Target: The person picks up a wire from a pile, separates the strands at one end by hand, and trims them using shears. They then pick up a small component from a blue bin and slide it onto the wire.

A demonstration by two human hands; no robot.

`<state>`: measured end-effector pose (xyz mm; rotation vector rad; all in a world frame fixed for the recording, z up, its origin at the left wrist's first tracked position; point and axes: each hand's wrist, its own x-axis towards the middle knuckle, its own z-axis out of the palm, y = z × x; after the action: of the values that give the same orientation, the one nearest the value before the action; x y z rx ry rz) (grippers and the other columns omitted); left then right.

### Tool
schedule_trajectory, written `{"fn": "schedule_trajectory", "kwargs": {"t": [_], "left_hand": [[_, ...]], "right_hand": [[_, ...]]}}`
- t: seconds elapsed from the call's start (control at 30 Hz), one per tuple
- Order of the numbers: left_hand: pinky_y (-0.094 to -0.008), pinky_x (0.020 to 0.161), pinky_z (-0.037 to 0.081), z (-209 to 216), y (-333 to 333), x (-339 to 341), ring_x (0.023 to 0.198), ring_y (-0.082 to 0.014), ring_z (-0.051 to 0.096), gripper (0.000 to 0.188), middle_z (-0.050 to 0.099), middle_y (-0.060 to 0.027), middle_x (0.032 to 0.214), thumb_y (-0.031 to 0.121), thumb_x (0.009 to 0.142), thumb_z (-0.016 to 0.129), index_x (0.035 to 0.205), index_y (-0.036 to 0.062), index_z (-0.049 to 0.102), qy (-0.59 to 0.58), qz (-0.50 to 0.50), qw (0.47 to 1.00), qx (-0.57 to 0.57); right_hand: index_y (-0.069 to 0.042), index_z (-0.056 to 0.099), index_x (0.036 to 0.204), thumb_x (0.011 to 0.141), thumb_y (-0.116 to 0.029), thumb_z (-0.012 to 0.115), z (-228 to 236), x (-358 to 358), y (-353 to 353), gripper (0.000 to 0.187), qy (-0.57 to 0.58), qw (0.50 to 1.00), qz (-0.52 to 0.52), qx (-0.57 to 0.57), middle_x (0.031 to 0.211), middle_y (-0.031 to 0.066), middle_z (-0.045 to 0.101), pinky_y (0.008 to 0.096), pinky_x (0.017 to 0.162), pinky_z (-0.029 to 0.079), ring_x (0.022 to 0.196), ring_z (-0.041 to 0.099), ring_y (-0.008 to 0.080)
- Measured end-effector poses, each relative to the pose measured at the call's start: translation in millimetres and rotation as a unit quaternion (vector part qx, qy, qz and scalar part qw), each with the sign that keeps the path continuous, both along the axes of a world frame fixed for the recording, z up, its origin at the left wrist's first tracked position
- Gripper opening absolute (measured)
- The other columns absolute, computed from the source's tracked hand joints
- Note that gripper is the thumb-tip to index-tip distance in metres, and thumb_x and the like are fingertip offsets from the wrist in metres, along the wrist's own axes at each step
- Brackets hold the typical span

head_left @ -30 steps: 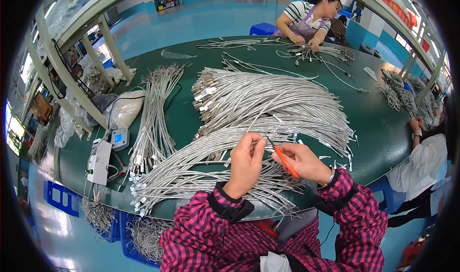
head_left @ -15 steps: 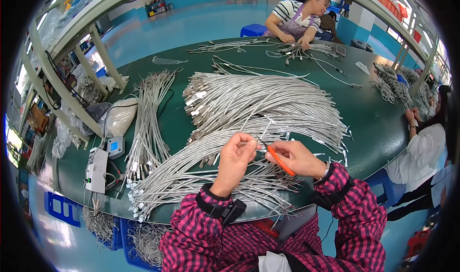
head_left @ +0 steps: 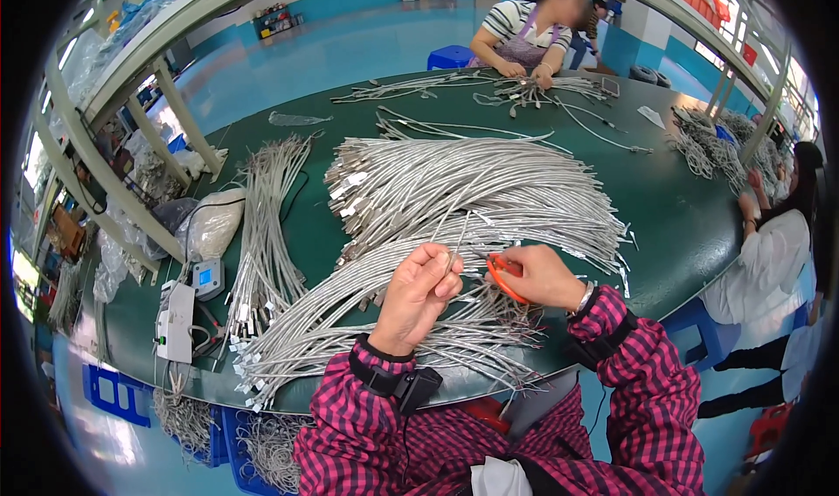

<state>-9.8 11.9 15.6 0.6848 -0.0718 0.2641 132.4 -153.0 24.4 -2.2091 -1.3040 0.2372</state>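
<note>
One white box (head_left: 176,323): on the green worktop (head_left: 673,234), well left of the left fingers (head_left: 434,269).
Small grey box (head_left: 208,277): beside the white box, left of the left fingers, its screen lit blue.
Narrow bundle (head_left: 269,208): grey cables lying left of the left fingers and farther off.
Near bundle (head_left: 336,308): starts left of the left fingers, with white tags at that end, and runs behind the left hand.
Left hand (head_left: 407,299): thumb and forefinger pinching one cable, other fingers curled.
Held cable (head_left: 461,236): in the left fingers, poking up from them.
Big pile (head_left: 472,177): grey cables just beyond both hands' fingers.
Orange-handled tool (head_left: 504,277): in the right fingers, its dark tip just right of the held cable.
Co-worker (head_left: 524,41): far beyond the right fingers, hands on cables.
Right hand (head_left: 546,279): fingers closed around the tool's handles.
</note>
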Motion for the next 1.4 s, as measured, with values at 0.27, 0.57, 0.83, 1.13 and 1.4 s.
{"fn": "schedule_trajectory", "kwargs": {"t": [0.27, 0.57, 0.83, 1.13, 1.4], "left_hand": [[-0.0184, 0.056, 0.034, -1.3, -18.3, 7.6, 0.061, -0.0058, 0.040, 0.005, 0.055, -0.0065, 0.082, 0.007, 0.093, 0.052, 0.092, 0.0025, 0.049, 0.075, 0.173, 0.944, 0.270], [-0.0175, 0.053, 0.033, -6.5, -27.6, 6.3, 0.060, -0.0038, 0.042, 0.004, 0.051, 0.0002, 0.074, 0.005, 0.092, 0.051, 0.089, 0.0026, 0.049, 0.055, 0.247, 0.898, 0.361], [-0.0168, 0.053, 0.031, -7.3, -28.5, 8.4, 0.061, -0.0025, 0.041, 0.004, 0.049, 0.0019, 0.073, 0.006, 0.093, 0.051, 0.090, 0.0028, 0.049, 0.061, 0.275, 0.868, 0.409], [-0.0181, 0.056, 0.035, -15.5, -29.4, 13.1, 0.066, -0.0033, 0.043, 0.005, 0.050, -0.0006, 0.081, 0.005, 0.093, 0.049, 0.090, 0.0017, 0.048, 0.035, 0.326, 0.829, 0.453], [-0.0183, 0.055, 0.032, -14.3, -25.5, 11.0, 0.064, -0.0041, 0.040, 0.007, 0.049, -0.0014, 0.079, 0.006, 0.093, 0.050, 0.089, 0.0016, 0.047, 0.033, 0.296, 0.846, 0.441]], "right_hand": [[-0.001, 0.061, 0.092, 0.076, -0.026, 0.070, -2.9, 14.5, -13.2, 0.032, -0.129, 0.975, -0.078, 0.163, 0.075, 0.0128, 0.062, 0.0333, 0.061, 0.049, 0.066, 0.061, 0.0248], [0.001, 0.058, 0.091, 0.086, -0.018, 0.064, 3.5, -47.7, 33.7, 0.020, 0.361, 0.873, -0.069, 0.321, 0.072, 0.0038, 0.061, 0.0206, 0.053, 0.047, 0.059, 0.057, 0.0075], [0.002, 0.057, 0.083, 0.087, -0.015, 0.059, -7.3, -51.0, 35.5, 0.017, 0.402, 0.834, -0.059, 0.374, 0.065, 0.0037, 0.059, 0.0205, 0.044, 0.043, 0.049, 0.054, 0.0071], [0.003, 0.056, 0.083, 0.089, -0.012, 0.056, -19.3, -56.1, 48.6, 0.015, 0.434, 0.782, -0.063, 0.442, 0.066, 0.0048, 0.059, 0.0207, 0.045, 0.044, 0.052, 0.055, 0.0084], [0.004, 0.056, 0.084, 0.087, -0.009, 0.056, -15.4, -60.3, 45.5, 0.013, 0.386, 0.812, -0.095, 0.427, 0.067, 0.0062, 0.059, 0.0230, 0.049, 0.047, 0.056, 0.057, 0.0094]]}}
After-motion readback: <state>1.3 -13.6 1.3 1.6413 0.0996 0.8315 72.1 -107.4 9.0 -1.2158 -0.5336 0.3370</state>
